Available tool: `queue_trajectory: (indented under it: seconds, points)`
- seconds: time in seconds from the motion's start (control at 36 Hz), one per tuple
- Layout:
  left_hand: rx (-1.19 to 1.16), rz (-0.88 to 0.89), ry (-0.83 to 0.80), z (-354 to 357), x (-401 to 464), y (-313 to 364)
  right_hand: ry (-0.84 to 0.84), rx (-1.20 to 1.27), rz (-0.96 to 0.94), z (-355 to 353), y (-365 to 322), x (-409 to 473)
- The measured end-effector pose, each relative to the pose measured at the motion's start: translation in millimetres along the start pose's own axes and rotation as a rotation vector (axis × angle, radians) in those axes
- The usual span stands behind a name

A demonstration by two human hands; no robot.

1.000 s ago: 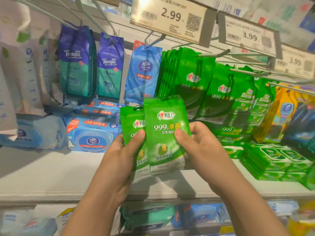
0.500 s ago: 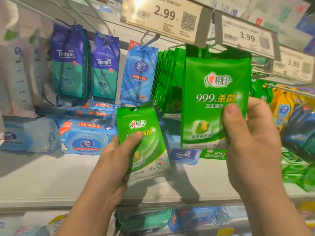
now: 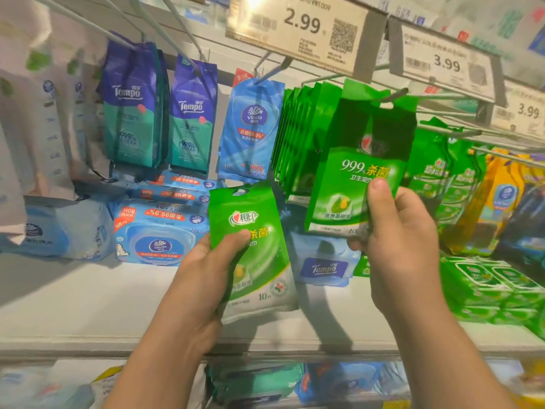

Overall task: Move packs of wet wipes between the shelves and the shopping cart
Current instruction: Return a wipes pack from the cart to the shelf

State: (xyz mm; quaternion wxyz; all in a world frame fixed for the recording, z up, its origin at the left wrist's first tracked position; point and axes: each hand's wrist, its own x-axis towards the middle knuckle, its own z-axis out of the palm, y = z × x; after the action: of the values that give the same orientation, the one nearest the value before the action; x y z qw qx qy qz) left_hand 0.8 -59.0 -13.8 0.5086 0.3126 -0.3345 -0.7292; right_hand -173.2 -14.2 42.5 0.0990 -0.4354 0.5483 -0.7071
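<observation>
Fingers of the right hand pinched the lower right corner of a green wipes pack, thumb on its printed face, holding it raised at the hook under the 2.99 price tag; whether the hook passed through the pack's hanging hole could not be told. Just left of it hung a row of matching green packs. The left hand gripped a second green pack lower and nearer, thumb across its front, over the white shelf. Behind this pack lay a blue Tempo pack on the shelf. Further left hung a blue Vinda sachet and two purple Tempo packs, above stacked blue Vinda tubs. At far right, flat green packs were piled on the shelf, with yellow packs hanging above them.
</observation>
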Motion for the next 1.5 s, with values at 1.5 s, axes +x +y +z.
queue_trajectory:
  seconds: [1.5]
  points:
    - [0.037,0.124,0.087,-13.4,-1.5,-7.4,-0.547,-0.301,0.265,15.9,38.7,-52.7]
